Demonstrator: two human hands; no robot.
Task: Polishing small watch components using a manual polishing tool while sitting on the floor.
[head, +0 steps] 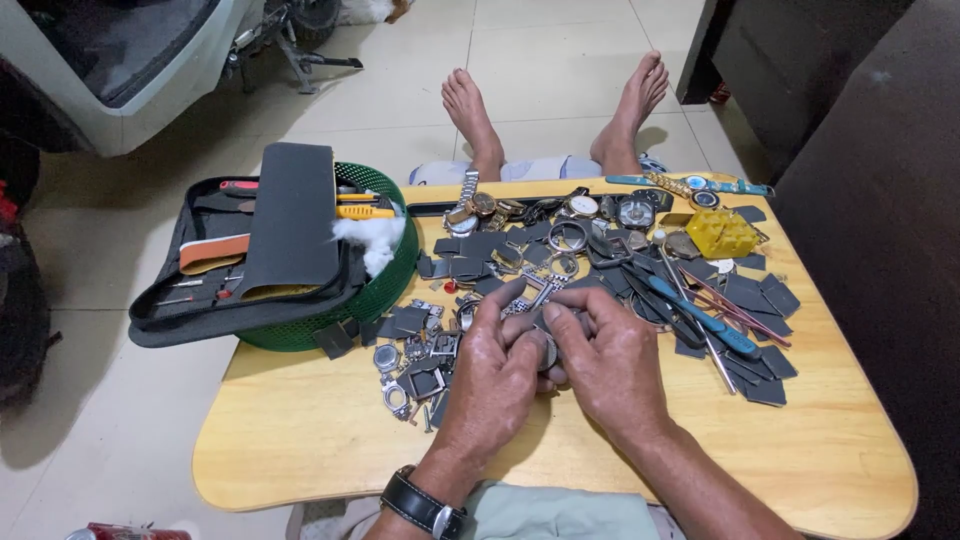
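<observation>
My left hand (pixel 495 375) and my right hand (pixel 610 360) meet above the middle of a low wooden table (pixel 300 440). Together they pinch a small round metal watch case (pixel 547 352) with a bit of bracelet, mostly hidden by my fingers. My left wrist wears a black-strapped watch (pixel 425 508). Just beyond my fingertips lies a heap of watch cases, rings and grey square pads (pixel 470 262).
A blue-handled tool (pixel 700 318) and thin rods lie right of my hands. A yellow plastic block (pixel 722 233) sits at the far right. A green basket (pixel 385 290) with an open black tool case (pixel 270 240) overhangs the table's left. My bare feet rest on the tiled floor beyond.
</observation>
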